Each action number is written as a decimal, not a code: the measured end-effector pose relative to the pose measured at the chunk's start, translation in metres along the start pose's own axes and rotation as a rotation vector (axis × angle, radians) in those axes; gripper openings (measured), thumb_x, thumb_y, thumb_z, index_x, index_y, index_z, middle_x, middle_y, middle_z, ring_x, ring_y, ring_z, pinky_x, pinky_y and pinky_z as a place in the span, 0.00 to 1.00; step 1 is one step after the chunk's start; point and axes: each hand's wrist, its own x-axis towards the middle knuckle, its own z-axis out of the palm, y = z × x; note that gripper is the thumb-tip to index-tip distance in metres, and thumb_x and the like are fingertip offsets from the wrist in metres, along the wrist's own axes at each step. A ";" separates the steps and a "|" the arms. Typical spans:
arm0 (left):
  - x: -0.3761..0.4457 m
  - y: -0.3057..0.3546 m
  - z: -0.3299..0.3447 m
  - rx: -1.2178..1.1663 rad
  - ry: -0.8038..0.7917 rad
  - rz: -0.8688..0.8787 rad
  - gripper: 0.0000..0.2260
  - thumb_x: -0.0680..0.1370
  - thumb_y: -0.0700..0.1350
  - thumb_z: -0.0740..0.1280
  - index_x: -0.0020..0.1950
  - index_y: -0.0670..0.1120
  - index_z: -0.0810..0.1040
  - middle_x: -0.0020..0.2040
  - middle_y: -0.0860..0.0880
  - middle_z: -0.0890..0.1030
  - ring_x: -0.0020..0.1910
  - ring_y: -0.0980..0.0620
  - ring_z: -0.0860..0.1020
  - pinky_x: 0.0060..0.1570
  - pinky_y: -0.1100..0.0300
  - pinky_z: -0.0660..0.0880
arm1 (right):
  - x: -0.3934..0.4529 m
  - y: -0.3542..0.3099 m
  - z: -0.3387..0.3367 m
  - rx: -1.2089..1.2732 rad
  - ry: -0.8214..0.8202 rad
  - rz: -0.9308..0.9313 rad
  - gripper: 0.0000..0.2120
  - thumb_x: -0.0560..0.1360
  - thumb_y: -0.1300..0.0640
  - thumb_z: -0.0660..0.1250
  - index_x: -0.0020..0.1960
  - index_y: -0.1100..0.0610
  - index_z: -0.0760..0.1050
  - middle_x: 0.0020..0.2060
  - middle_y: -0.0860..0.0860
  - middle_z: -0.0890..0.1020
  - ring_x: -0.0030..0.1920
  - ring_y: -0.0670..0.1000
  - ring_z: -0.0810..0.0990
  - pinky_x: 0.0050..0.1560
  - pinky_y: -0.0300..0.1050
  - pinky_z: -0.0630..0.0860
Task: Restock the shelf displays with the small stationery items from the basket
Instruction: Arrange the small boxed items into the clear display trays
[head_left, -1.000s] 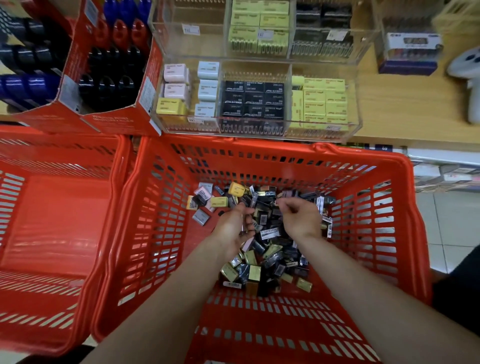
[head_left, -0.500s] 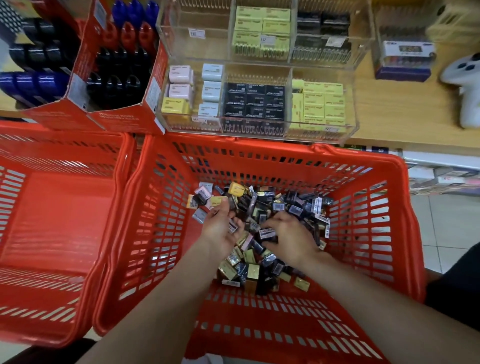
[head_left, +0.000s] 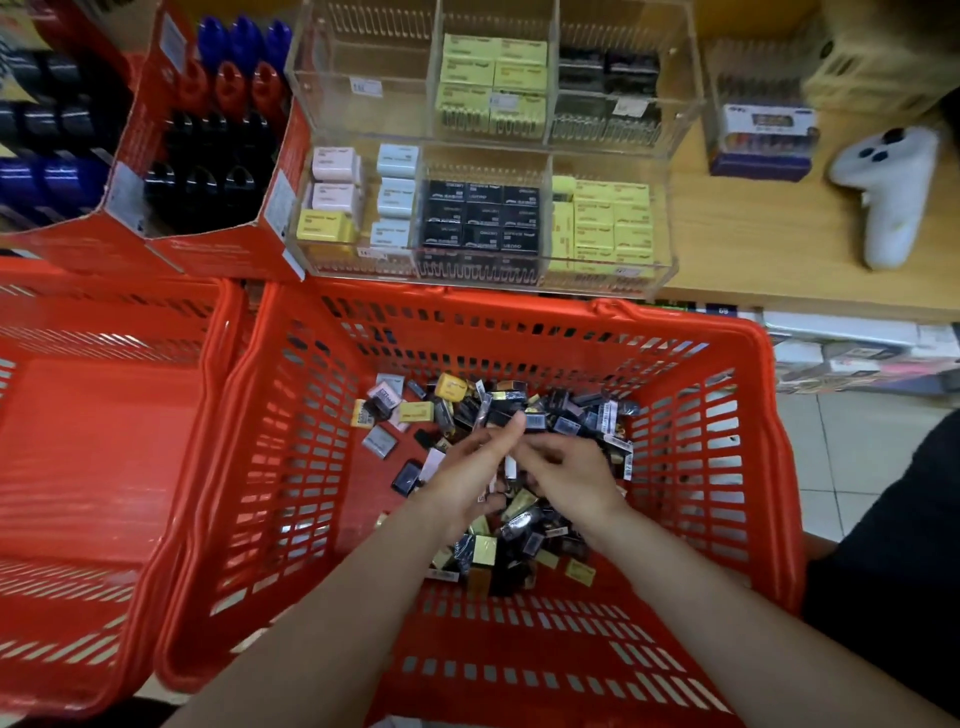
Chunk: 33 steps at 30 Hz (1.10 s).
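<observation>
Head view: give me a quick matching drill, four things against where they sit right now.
Things:
1. black boxes
2. white controller
3. loose packets
4. pink boxes

Places:
A. in the red basket, under both hands
B. left compartment of the front clear display
C. on the wooden shelf, far right
D. middle compartment of the front clear display

Pairs: 1-D, 2-C, 3-A, 4-B

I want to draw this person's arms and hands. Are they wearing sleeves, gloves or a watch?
No. Both forearms are bare right down to the bottom edge of the picture. The left hand and the right hand wear no gloves, and no watch or bracelet shows on either wrist.
</observation>
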 end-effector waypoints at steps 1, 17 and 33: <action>-0.001 0.001 0.003 0.013 -0.001 0.005 0.24 0.68 0.69 0.71 0.54 0.53 0.80 0.55 0.57 0.77 0.57 0.55 0.76 0.42 0.61 0.76 | -0.001 -0.004 -0.004 0.061 -0.053 0.034 0.14 0.78 0.44 0.66 0.52 0.51 0.84 0.38 0.42 0.84 0.38 0.41 0.81 0.42 0.39 0.79; 0.003 0.002 -0.027 -0.143 0.057 -0.028 0.08 0.72 0.49 0.76 0.45 0.49 0.80 0.36 0.49 0.81 0.32 0.54 0.79 0.41 0.57 0.79 | 0.071 0.021 -0.045 -0.706 0.260 0.161 0.18 0.81 0.50 0.61 0.66 0.58 0.76 0.72 0.58 0.65 0.59 0.58 0.77 0.65 0.49 0.72; -0.168 0.103 0.004 0.028 -0.013 0.243 0.17 0.71 0.51 0.77 0.55 0.44 0.80 0.43 0.48 0.86 0.31 0.55 0.75 0.29 0.63 0.74 | -0.109 -0.134 -0.065 0.536 -0.038 -0.185 0.09 0.74 0.63 0.72 0.54 0.61 0.81 0.41 0.55 0.86 0.41 0.50 0.86 0.42 0.36 0.80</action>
